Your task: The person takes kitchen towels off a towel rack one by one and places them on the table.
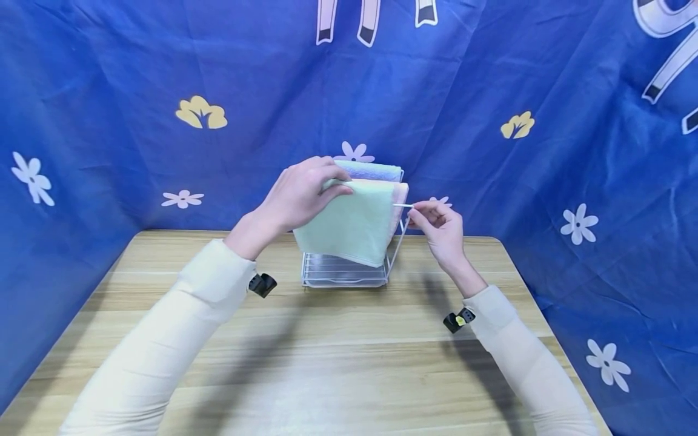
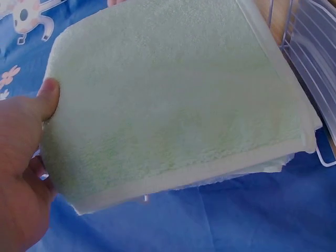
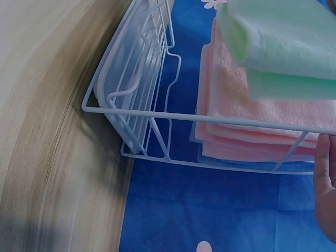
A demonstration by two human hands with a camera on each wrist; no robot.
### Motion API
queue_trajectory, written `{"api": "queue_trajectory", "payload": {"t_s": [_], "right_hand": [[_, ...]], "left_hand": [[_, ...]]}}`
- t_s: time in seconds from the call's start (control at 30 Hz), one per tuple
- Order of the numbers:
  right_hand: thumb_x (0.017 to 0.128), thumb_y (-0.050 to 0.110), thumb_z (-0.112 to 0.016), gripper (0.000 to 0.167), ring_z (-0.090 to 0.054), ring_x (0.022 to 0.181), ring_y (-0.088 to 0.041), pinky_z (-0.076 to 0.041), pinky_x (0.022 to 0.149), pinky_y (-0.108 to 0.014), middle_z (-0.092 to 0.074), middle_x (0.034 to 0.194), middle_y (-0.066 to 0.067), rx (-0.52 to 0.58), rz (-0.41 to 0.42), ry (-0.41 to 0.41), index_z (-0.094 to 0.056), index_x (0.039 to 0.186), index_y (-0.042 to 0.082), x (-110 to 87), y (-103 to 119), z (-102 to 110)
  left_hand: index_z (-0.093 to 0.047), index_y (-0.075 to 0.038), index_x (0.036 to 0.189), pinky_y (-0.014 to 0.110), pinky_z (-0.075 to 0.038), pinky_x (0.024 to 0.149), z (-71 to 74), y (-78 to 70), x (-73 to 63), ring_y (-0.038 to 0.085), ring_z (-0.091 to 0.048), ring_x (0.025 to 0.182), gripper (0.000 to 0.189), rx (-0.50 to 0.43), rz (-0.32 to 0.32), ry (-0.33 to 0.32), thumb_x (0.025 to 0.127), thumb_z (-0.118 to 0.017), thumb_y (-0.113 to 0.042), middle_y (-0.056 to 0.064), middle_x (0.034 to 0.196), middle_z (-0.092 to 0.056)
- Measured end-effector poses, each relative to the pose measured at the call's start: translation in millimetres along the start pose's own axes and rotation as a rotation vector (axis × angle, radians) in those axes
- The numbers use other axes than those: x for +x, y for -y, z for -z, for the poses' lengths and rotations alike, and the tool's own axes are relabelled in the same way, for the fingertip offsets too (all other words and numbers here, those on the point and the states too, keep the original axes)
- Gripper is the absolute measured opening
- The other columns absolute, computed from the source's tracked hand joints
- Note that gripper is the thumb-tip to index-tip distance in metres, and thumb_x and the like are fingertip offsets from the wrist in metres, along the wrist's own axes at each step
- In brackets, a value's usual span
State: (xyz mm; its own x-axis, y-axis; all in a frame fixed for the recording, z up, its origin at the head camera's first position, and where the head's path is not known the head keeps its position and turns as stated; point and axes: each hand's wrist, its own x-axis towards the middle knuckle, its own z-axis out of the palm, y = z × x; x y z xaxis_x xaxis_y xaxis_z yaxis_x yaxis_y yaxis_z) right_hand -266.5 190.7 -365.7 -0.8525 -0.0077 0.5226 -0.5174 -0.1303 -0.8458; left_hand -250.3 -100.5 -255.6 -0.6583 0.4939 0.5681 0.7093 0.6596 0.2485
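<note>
My left hand (image 1: 302, 188) pinches a folded light green towel (image 1: 349, 224) by its upper left edge. In the left wrist view the thumb lies on the towel's near face, with other fingers behind it. The towel hangs at the upper front of a white wire rack (image 1: 345, 282). My right hand (image 1: 438, 227) grips the front end of the rack's right upper rail between thumb and fingers. Behind the green towel, folded pink towels (image 3: 226, 89) hang in layers. Farther back is a pale blue towel (image 1: 376, 172), mostly covered.
The rack stands near the back edge of a wooden table (image 1: 327, 369), a pale tray (image 3: 118, 84) at its base. A blue patterned cloth (image 1: 262, 91) rises close behind and along both sides. Dark cameras are strapped to both wrists.
</note>
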Motion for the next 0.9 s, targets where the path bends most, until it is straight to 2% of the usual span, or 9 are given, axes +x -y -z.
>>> {"api": "queue_trajectory", "payload": {"t_s": [0.1, 0.17, 0.2, 0.37, 0.53, 0.63, 0.73, 0.8, 0.9], "right_hand": [[0.094, -0.014, -0.067, 0.028, -0.076, 0.077, -0.009, -0.064, 0.076, -0.027, -0.079, 0.083, 0.002, -0.002, 0.003, 0.001, -0.077, 0.097, 0.012, -0.2, 0, 1], [0.094, -0.014, -0.067, 0.033, -0.076, 0.076, -0.009, -0.064, 0.076, -0.027, -0.079, 0.083, 0.002, -0.004, 0.005, 0.0, -0.077, 0.096, 0.017, -0.1, 0, 1], [0.094, -0.014, -0.067, 0.031, -0.076, 0.076, -0.009, -0.064, 0.076, -0.027, -0.079, 0.082, 0.002, -0.002, 0.005, -0.002, -0.077, 0.097, 0.015, -0.1, 0, 1], [0.094, -0.014, -0.067, 0.011, -0.076, 0.076, -0.008, -0.065, 0.076, -0.027, -0.079, 0.083, 0.001, 0.005, 0.015, 0.001, -0.071, 0.103, -0.01, -0.1, 0, 1], [0.094, -0.015, -0.067, 0.014, -0.075, 0.075, -0.005, -0.064, 0.075, -0.026, -0.078, 0.082, 0.006, -0.01, 0.014, 0.002, -0.072, 0.102, -0.005, -0.6, 1, 0], [0.095, -0.015, -0.066, 0.01, -0.075, 0.075, -0.004, -0.064, 0.075, -0.025, -0.078, 0.082, 0.007, -0.012, 0.014, 0.008, -0.067, 0.105, -0.017, -0.5, 1, -1], [0.095, -0.015, -0.066, 0.022, -0.074, 0.075, -0.004, -0.064, 0.075, -0.025, -0.078, 0.082, 0.008, -0.007, 0.013, 0.012, -0.058, 0.111, -0.028, -0.5, 1, -1], [0.094, -0.015, -0.066, 0.02, -0.074, 0.075, -0.004, -0.064, 0.075, -0.025, -0.078, 0.082, 0.007, -0.008, 0.009, 0.008, -0.06, 0.11, -0.026, -0.6, 1, -2], [0.093, -0.016, -0.066, 0.011, -0.074, 0.074, -0.006, -0.064, 0.074, -0.026, -0.078, 0.081, 0.005, 0.008, 0.005, -0.002, -0.07, 0.104, -0.013, -0.8, 2, -2]], "left_hand": [[-0.08, -0.01, 0.109, 0.041, -0.053, 0.071, 4.3, -0.4, -1.9, 0.025, -0.065, 0.083, 0.019, 0.001, -0.001, -0.007, 0.099, -0.075, -0.025, 0.006, 0.096, -0.074], [-0.08, -0.009, 0.108, 0.042, -0.053, 0.071, 7.0, -0.2, -3.4, 0.025, -0.065, 0.083, 0.018, 0.003, -0.006, -0.018, 0.099, -0.075, -0.025, 0.007, 0.096, -0.074], [-0.08, -0.009, 0.108, 0.042, -0.054, 0.072, 8.2, 0.0, -4.3, 0.025, -0.066, 0.084, 0.018, 0.003, -0.01, -0.024, 0.099, -0.076, -0.024, 0.007, 0.096, -0.074], [-0.079, -0.009, 0.107, 0.043, -0.055, 0.074, 15.6, 0.7, -10.4, 0.025, -0.068, 0.087, 0.017, 0.004, -0.019, -0.05, 0.098, -0.076, -0.023, 0.006, 0.098, -0.076], [-0.079, -0.008, 0.107, 0.042, -0.053, 0.075, 23.2, 0.2, -16.1, 0.025, -0.066, 0.084, 0.016, 0.002, -0.04, -0.084, 0.097, -0.077, -0.021, 0.007, 0.097, -0.076], [-0.079, -0.007, 0.106, 0.039, -0.05, 0.071, 26.7, 0.3, -18.6, 0.024, -0.062, 0.078, 0.016, -0.001, -0.06, -0.113, 0.096, -0.078, -0.019, 0.007, 0.094, -0.075], [-0.079, -0.006, 0.105, 0.036, -0.046, 0.069, 30.0, 0.4, -21.0, 0.023, -0.059, 0.076, 0.015, -0.008, -0.068, -0.129, 0.095, -0.079, -0.018, 0.007, 0.092, -0.074], [-0.079, -0.006, 0.105, 0.036, -0.046, 0.069, 32.2, 0.1, -22.3, 0.023, -0.059, 0.076, 0.015, -0.007, -0.071, -0.135, 0.095, -0.079, -0.017, 0.007, 0.093, -0.074], [-0.079, -0.006, 0.105, 0.036, -0.047, 0.07, 35.2, -0.5, -24.4, 0.022, -0.06, 0.077, 0.015, -0.011, -0.074, -0.145, 0.095, -0.079, -0.017, 0.007, 0.094, -0.075]]}}
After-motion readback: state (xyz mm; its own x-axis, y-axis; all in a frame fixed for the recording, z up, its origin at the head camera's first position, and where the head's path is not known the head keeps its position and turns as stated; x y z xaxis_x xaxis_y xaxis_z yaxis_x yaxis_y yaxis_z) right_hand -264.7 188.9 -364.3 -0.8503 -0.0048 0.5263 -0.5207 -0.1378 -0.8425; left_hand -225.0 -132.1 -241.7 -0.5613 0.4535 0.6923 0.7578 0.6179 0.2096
